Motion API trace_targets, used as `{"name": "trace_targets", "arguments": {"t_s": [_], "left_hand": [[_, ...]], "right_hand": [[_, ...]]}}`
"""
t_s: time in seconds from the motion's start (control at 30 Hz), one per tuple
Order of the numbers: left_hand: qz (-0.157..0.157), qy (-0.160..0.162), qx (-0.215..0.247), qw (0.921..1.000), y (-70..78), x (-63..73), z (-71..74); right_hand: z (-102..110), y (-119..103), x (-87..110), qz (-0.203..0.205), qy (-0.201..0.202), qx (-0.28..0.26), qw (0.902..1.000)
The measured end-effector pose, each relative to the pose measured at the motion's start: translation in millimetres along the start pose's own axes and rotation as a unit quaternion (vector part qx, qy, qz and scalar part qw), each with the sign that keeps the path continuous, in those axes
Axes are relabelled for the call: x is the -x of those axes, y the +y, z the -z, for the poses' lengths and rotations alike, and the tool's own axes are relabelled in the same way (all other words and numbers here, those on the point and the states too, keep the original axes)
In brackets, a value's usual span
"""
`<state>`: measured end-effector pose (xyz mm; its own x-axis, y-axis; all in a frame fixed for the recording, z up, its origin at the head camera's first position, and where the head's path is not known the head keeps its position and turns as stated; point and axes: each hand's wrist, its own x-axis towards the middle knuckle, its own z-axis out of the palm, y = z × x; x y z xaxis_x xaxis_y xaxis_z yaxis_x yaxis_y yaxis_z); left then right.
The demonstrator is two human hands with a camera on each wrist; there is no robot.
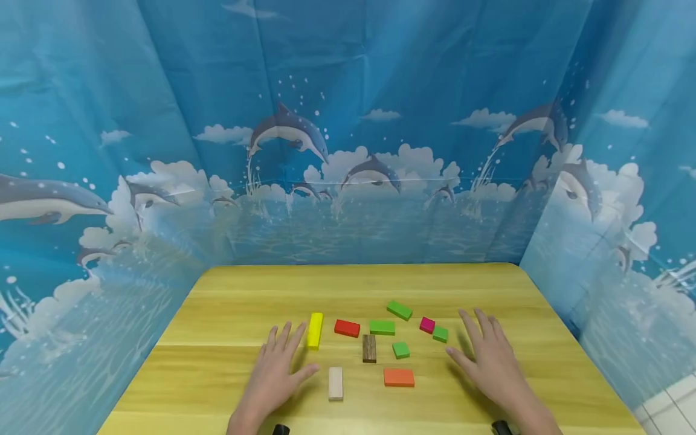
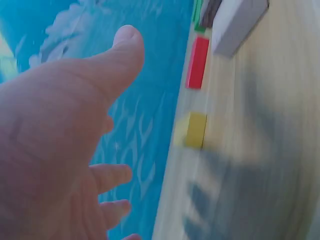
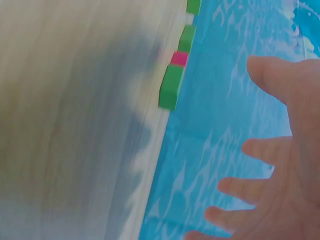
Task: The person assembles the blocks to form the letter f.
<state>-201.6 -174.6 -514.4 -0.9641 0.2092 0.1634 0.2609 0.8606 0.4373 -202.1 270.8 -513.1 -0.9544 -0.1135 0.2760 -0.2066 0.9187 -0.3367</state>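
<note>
My left hand [image 1: 276,373] hovers over the table with its fingers spread and holds nothing. Nearest to it are a yellow block [image 1: 315,331] beyond its fingertips and a pale wooden block [image 1: 335,383] right of its thumb. On the other side, my right hand [image 1: 486,359] is also spread and holds nothing. Left of its fingers lie a magenta block [image 1: 427,325] and a small green block [image 1: 440,334], close together. Between the hands are a red block [image 1: 347,328], a dark brown block [image 1: 369,348], an orange block [image 1: 399,377] and several more green blocks [image 1: 382,327].
The blocks lie flat and scattered on a yellow wood-grain table [image 1: 228,296]. A blue curtain [image 1: 359,235] printed with dolphins hangs behind the table and along both sides. White floor tiles [image 1: 669,402] show at the lower right.
</note>
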Motion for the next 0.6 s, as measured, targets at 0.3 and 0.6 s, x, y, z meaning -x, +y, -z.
{"name": "trace_targets", "arguments": {"t_s": [0.3,0.6], "left_hand": [[-0.039,-0.021,0.029,0.9986,18.9,3.4,-1.9],[-0.051,-0.047,0.087,0.9938,20.4,4.0,-4.0]], "right_hand": [[5.6,-25.4,-2.4,0.044,0.004,-0.055,0.9975],[-0.2,-49.2,-8.9,0.058,-0.019,-0.109,0.9922]]}}
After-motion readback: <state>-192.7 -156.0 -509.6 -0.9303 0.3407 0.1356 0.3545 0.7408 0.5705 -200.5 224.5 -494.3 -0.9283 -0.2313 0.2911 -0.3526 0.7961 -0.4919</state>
